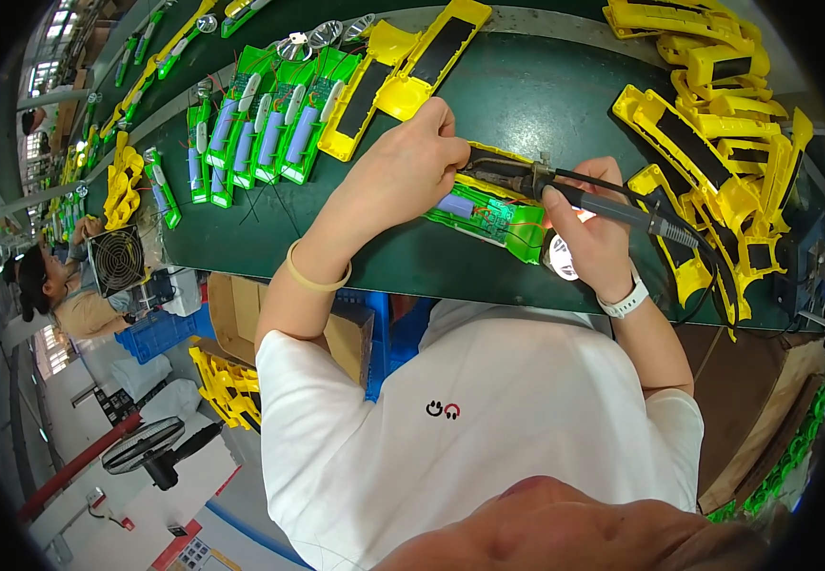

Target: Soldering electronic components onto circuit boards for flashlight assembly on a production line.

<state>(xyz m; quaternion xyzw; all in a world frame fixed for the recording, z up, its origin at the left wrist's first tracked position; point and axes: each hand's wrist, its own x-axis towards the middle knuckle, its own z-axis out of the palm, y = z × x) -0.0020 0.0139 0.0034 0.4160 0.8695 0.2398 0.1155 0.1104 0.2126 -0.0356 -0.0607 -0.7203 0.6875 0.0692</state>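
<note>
On the table, battery casings lie upper left, covers pile upper right; one lamp casing lies mid-frame, between left hand and right hand.

Gripping a dark corded tool in the right hand, with the thumb along its handle. Bending the fingers of the left hand together at the left end of a yellow shell, without showing clearly what they pinch. Keeping a green housing on the near side, with a violet cell inside and a shiny reflector by its right end. Working over a dark green table, with a row of green housings to the left, two black-striped yellow shells farther off, and a heap of yellow shells to the right. Sharing the far left with a co-worker near a square black fan.
</note>
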